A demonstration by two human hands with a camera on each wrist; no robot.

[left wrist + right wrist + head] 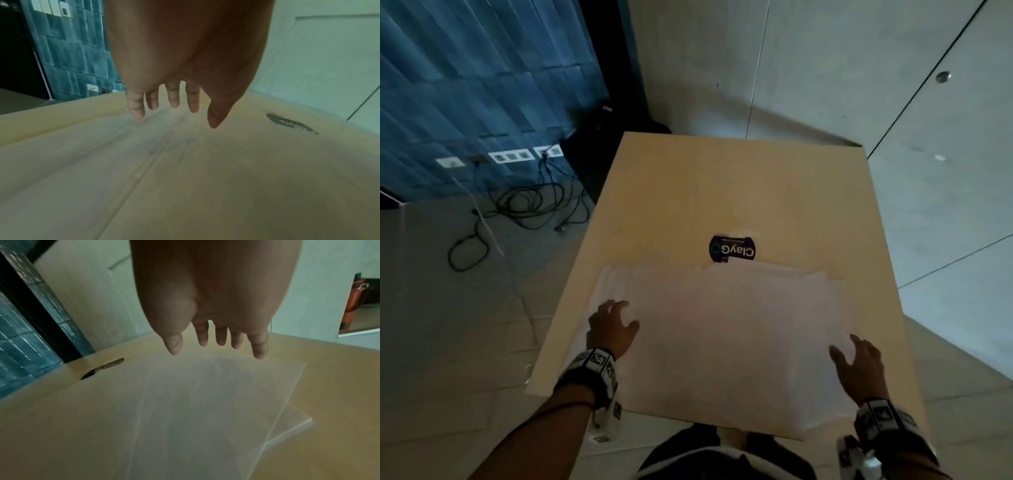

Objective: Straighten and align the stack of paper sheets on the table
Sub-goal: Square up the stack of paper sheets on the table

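Both hands spread over the white cloth (722, 329) on the table (722, 192): left hand (611, 325), right hand (859, 366), fingers loose.
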